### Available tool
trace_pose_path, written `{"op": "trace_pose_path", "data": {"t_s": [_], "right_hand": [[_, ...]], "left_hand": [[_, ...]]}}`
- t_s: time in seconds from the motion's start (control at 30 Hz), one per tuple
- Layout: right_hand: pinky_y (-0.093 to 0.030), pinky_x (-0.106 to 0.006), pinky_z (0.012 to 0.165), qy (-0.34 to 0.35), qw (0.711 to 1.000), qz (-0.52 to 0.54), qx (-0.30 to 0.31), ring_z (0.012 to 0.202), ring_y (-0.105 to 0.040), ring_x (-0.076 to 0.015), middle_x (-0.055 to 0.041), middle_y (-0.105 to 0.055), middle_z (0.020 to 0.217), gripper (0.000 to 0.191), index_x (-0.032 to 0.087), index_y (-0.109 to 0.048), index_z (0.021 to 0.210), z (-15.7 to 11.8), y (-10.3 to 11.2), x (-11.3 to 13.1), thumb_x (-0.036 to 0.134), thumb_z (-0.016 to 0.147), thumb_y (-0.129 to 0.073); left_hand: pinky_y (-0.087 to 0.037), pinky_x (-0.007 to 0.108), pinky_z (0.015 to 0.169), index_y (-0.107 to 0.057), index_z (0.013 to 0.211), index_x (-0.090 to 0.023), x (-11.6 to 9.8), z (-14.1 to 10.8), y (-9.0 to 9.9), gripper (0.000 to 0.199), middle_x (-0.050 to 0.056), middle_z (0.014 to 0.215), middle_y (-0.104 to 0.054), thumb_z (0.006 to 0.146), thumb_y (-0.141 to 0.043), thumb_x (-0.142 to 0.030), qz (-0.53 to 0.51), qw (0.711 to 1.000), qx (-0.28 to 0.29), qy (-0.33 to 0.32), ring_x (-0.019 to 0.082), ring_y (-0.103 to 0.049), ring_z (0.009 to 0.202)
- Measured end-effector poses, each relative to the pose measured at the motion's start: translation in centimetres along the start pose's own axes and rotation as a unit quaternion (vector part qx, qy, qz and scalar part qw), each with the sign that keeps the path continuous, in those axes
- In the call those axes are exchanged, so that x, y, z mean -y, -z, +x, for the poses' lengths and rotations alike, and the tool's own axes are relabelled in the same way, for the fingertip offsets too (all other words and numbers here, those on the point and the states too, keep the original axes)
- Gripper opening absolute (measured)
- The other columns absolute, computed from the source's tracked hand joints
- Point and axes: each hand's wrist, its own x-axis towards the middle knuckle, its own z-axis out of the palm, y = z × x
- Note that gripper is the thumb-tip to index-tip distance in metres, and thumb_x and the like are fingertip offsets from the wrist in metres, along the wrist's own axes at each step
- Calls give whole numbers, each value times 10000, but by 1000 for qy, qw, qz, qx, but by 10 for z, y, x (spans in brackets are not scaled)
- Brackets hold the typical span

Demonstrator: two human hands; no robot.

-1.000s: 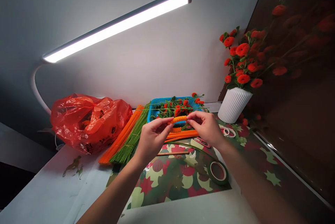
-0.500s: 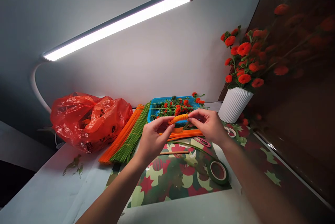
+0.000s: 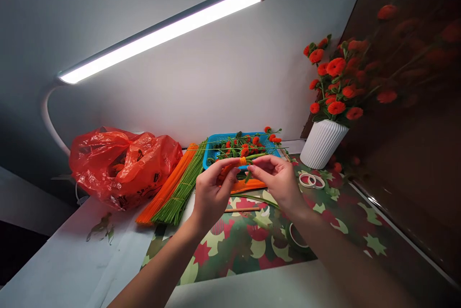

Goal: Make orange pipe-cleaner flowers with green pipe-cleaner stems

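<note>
Between my fingertips, above the patterned mat, is a small coiled orange fuzzy piece (image 3: 243, 160) with green fuzzy strands (image 3: 256, 157) coming out of its right side. My left hand (image 3: 215, 185) pinches the orange piece, and its fingers cover part of it. My right hand (image 3: 275, 178) has thumb and fingers closed on the green strands just to the right. A short green end hangs down between the two hands. Behind them sits a blue basket (image 3: 214, 142) with red-orange flowers and green stems. Orange stems (image 3: 252, 185) lie on the mat below my fingers.
Orange (image 3: 169, 183) and green bundles (image 3: 182, 193) lie left, beside a red plastic bag (image 3: 122, 169). A white vase (image 3: 323, 145) of red flowers stands right, near white-edged rings (image 3: 307, 180). My right forearm partly covers a tape roll (image 3: 297, 236). A lamp (image 3: 165, 29) hangs above.
The orange coil has turned and now shows its end with green strands. My right hand has moved slightly left and down, from the coil's end to the strands. The white-edged rings are more exposed.
</note>
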Motion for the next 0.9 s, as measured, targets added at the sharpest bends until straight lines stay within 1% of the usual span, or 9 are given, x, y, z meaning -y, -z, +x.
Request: {"op": "trace_pose_path", "data": {"t_s": [0.1,0.17,0.27,0.37,0.43,0.6,0.8,0.9], "right_hand": [[-568,-304,700,3,999,12,-31,733,-680,-181,-37,-716,773,200,173,-690,827,-3,-7,-5,316,695,-737],[-561,-291,674,27,999,-24,-31,722,-677,-178,-41,-721,782,157,175,-701,840,-5,-8,-5,293,736,-696],[-537,-269,639,104,987,-116,-23,702,-660,-165,-36,-714,787,98,182,-704,834,-6,-4,-4,227,798,-624],[-508,-252,617,191,962,-196,-14,698,-638,-152,-27,-696,792,133,192,-697,841,-5,1,-2,157,830,-569],[-493,-244,603,222,950,-222,-2,694,-628,-147,-22,-687,788,159,197,-691,842,-3,4,-1,125,837,-549],[-486,-237,599,229,944,-238,22,690,-626,-145,-16,-686,787,165,198,-680,830,-1,8,-1,104,841,-545],[-472,-222,592,229,942,-243,43,677,-613,-134,-11,-679,764,166,192,-677,807,-1,8,2,97,843,-546],[-473,-218,595,221,944,-239,46,670,-609,-129,-7,-674,752,165,191,-678,804,-1,8,3,96,841,-549]], "left_hand": [[-545,211,587,-671,1038,-197,3,-1,-2,191,34,865,-709,884,-582,-265,-4,1000,-2,6,120,-655,658],[-556,231,626,-673,1070,-199,5,-1,-2,218,45,903,-713,879,-590,-265,6,1000,10,8,137,-670,706],[-558,256,696,-689,1069,-193,6,1,2,223,59,937,-718,875,-598,-254,36,999,32,-8,161,-682,789],[-545,259,705,-705,1035,-194,6,5,7,199,61,927,-728,884,-586,-245,86,994,55,-35,166,-677,809],[-537,254,694,-707,1033,-202,6,7,11,197,55,918,-732,892,-574,-238,109,990,72,-50,161,-673,803],[-523,235,674,-699,1046,-214,6,9,15,201,34,886,-733,899,-562,-219,121,986,99,-65,139,-665,763],[-526,230,677,-701,1030,-219,5,9,14,191,22,864,-731,898,-564,-206,127,984,103,-74,129,-659,740],[-527,228,646,-703,1022,-217,5,9,14,188,23,846,-728,898,-562,-210,127,983,104,-77,125,-650,705]]}}
